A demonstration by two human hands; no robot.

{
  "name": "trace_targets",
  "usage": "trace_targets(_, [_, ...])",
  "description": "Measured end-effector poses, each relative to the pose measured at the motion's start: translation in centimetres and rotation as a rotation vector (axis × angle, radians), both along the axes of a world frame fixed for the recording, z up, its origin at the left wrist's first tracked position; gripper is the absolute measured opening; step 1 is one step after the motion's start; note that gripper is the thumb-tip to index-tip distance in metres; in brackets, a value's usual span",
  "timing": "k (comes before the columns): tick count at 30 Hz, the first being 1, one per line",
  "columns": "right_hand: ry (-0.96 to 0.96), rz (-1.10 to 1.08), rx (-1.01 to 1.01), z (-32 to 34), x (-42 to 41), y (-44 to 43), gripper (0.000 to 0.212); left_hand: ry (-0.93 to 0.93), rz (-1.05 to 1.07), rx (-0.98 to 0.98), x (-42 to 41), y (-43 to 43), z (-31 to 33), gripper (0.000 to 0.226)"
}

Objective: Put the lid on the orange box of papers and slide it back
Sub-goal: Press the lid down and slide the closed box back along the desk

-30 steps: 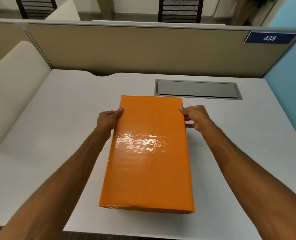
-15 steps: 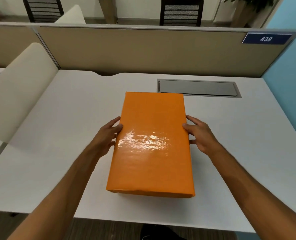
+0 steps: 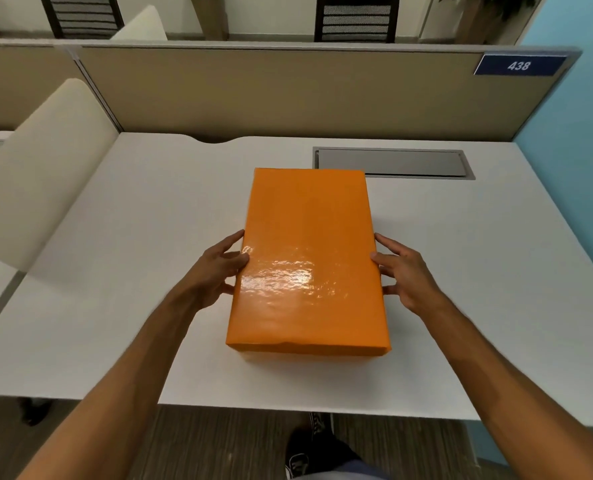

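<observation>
The orange box (image 3: 307, 261) lies lengthwise in the middle of the white desk (image 3: 142, 271), and its glossy orange lid covers it fully. Its far end reaches the grey cable hatch (image 3: 392, 163). My left hand (image 3: 219, 268) rests against the box's left side about halfway along, fingers spread and thumb at the lid's edge. On the opposite side my right hand (image 3: 404, 273) mirrors it, with splayed fingertips touching the lid's right edge. Neither hand wraps around the box. The papers inside are hidden.
A beige partition (image 3: 288, 91) with a blue "438" plate (image 3: 518, 65) closes the desk's far side. A cream side panel (image 3: 35, 181) stands at the left and a blue wall (image 3: 582, 168) at the right. A shoe (image 3: 309, 448) shows on the floor below the desk's front edge.
Both hands have slid from the box's far corners to the middle of its sides, and their fingers have loosened and spread. The box sits slightly farther back, towards the hatch.
</observation>
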State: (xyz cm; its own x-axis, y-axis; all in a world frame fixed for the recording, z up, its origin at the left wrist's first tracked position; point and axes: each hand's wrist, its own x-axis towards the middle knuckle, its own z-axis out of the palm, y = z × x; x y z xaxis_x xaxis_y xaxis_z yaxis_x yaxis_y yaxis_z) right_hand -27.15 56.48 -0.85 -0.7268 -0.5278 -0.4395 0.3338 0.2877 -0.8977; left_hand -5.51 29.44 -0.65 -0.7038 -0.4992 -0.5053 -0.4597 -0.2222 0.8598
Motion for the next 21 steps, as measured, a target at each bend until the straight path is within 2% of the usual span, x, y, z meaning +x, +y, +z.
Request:
trace_targets(13, [0.053, 0.075, 0.017, -1.1, 0.8, 0.6, 0.055, 0.013, 0.064, 0.0, 0.6, 0.5, -0.2, 0.057])
trace_targets(18, [0.003, 0.152, 0.038, -1.6, 0.9, 1.0, 0.059, -0.068, -0.059, 0.018, 1.2, 1.2, -0.2, 0.073])
trace_targets(21, [-0.022, 0.138, 0.023, -1.8, 0.7, 0.8, 0.066, -0.061, -0.052, 0.038, 1.3, 1.4, -0.2, 0.081])
